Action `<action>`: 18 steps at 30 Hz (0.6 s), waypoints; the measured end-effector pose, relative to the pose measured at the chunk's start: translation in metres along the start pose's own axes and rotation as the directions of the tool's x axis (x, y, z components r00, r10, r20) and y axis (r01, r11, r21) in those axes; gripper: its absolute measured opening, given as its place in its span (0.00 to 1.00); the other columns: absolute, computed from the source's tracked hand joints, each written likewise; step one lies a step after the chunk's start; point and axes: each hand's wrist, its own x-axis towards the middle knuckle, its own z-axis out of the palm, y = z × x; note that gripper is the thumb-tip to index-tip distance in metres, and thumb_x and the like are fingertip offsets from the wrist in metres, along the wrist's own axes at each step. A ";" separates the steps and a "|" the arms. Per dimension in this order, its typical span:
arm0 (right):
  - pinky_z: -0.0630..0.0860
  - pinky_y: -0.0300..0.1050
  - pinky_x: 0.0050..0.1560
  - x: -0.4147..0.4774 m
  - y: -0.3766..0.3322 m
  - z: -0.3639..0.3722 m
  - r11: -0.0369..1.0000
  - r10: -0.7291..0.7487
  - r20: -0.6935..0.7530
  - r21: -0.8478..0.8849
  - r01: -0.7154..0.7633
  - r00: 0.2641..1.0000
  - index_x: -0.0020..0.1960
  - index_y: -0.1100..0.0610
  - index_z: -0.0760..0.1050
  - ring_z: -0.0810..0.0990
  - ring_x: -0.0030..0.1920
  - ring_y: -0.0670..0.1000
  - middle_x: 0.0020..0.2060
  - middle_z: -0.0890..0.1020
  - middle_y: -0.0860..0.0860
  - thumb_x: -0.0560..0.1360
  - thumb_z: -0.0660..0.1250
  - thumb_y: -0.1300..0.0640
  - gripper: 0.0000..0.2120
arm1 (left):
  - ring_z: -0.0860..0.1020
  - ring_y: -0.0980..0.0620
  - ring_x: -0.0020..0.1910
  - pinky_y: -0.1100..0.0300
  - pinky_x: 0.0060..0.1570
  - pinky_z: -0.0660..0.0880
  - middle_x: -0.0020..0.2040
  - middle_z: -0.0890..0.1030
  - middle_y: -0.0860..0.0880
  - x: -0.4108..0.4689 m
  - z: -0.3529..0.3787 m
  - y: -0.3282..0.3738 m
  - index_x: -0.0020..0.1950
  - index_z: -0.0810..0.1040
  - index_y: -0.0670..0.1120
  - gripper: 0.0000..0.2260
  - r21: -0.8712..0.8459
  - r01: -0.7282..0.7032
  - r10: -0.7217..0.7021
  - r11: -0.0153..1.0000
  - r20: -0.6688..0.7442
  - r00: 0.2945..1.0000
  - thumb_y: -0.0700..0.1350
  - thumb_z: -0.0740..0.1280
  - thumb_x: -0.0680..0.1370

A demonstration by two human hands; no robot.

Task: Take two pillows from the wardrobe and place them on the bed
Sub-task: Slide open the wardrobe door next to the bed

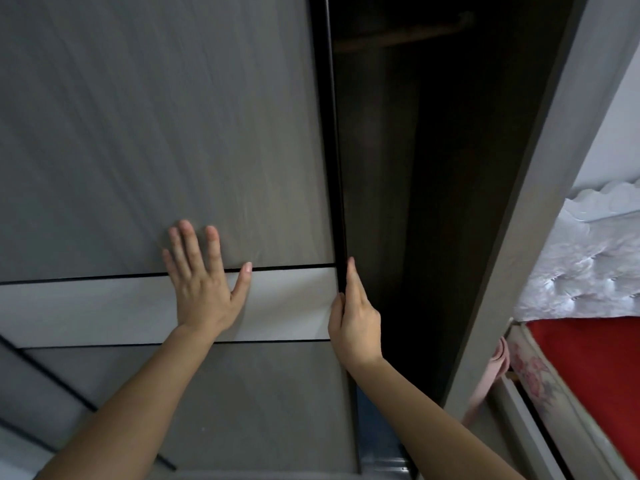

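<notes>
Pillows are not visible in the dark wardrobe [433, 202], so slide its door [173, 133] evenly leftward, your right hand [353, 323] pinching the door's edge while your left hand [201, 285], beside it, presses flat, fingers spread.

hands: two, a left hand [202, 292] and a right hand [353, 323] | wardrobe door [156, 133]: one | dark open gap [433, 168] in the wardrobe: one | bed [595, 362]: one | pillows to see: zero
</notes>
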 end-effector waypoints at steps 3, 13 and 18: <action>0.80 0.51 0.48 -0.003 -0.016 0.019 0.999 0.028 0.036 -0.016 -0.028 0.999 0.80 0.55 0.48 0.82 0.51 0.59 0.72 0.72 0.55 0.81 0.57 0.66 0.31 | 0.43 0.33 0.78 0.32 0.73 0.48 0.79 0.44 0.34 -0.001 -0.001 -0.026 0.80 0.46 0.42 0.39 0.009 -0.002 0.002 1.000 0.018 1.000 0.63 0.56 0.79; 0.72 0.43 0.42 -0.014 -0.072 0.106 0.998 0.049 0.023 -0.029 -0.048 0.999 0.81 0.51 0.47 0.82 0.47 0.60 0.68 0.77 0.56 0.81 0.58 0.61 0.33 | 0.45 0.33 0.78 0.32 0.73 0.48 0.79 0.47 0.33 -0.007 -0.009 -0.129 0.80 0.46 0.44 0.39 0.006 -0.010 0.010 1.000 0.094 0.996 0.64 0.56 0.78; 0.71 0.40 0.43 -0.016 -0.096 0.141 1.000 0.004 0.100 0.025 -0.007 0.995 0.81 0.50 0.45 0.82 0.50 0.58 0.76 0.67 0.51 0.80 0.58 0.62 0.34 | 0.44 0.34 0.78 0.33 0.74 0.50 0.79 0.47 0.34 -0.010 -0.024 -0.173 0.80 0.46 0.44 0.38 0.007 0.031 -0.032 0.999 0.163 0.986 0.62 0.57 0.79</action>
